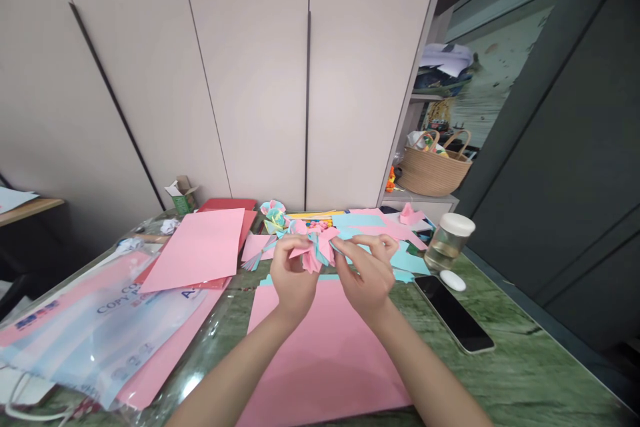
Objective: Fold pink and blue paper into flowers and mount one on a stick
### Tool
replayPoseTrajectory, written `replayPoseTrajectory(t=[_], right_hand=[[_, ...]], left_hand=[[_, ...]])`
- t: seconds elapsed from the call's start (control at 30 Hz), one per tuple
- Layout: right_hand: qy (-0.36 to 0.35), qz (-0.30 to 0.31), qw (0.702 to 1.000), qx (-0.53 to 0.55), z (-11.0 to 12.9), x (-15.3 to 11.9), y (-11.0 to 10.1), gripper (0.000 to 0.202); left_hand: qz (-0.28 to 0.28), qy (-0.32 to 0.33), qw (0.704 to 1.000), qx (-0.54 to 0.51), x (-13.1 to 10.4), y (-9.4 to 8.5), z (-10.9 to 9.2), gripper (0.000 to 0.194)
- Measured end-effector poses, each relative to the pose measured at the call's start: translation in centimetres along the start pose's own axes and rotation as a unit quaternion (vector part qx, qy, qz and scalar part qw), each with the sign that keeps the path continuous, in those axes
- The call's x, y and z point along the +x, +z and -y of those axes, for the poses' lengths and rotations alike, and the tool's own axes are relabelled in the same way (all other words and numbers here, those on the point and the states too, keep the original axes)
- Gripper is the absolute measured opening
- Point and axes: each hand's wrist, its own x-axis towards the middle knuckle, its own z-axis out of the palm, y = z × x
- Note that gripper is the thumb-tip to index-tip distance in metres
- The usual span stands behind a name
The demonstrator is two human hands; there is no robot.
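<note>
Between both hands, above the table, is a pink and light blue folded paper flower (315, 250). My left hand (293, 273) grips its left side, thumb and fingers closed round it. From the right, my right hand (367, 273) pinches the flower's edge with thumb and forefinger, its other fingers curled. Below them lies a large pink paper sheet (325, 353) with light blue paper showing at its far edge. Behind the hands sits another pink, blue and yellow paper flower (274, 213). A bundle of thin paper strips (259, 255) lies left of the hands.
A plastic copy paper bag (100, 320) and pink sheets (200, 247) cover the left side. To the right are a phone (454, 313), a white oval object (453, 280) and a lidded jar (449, 240). Light blue paper (410, 261) lies beyond my right hand. Cabinet doors (250, 80) stand behind.
</note>
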Motion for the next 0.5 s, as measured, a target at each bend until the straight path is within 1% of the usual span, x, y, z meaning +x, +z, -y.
replayPoseTrajectory(t=[0.17,0.37,0.5], right_hand=[[-0.031,-0.021,0.999,-0.019,-0.14,-0.36,0.16,0.025],[-0.065,-0.016,0.996,-0.054,-0.11,-0.65,0.18,0.016],[-0.071,-0.015,0.995,-0.066,0.04,-0.87,0.25,0.017]], left_hand=[[-0.004,-0.005,1.000,-0.003,-0.08,0.07,-0.04,0.023],[-0.009,0.000,1.000,-0.003,-0.16,0.09,0.25,0.023],[-0.010,-0.004,1.000,-0.001,-0.25,0.01,0.32,0.023]])
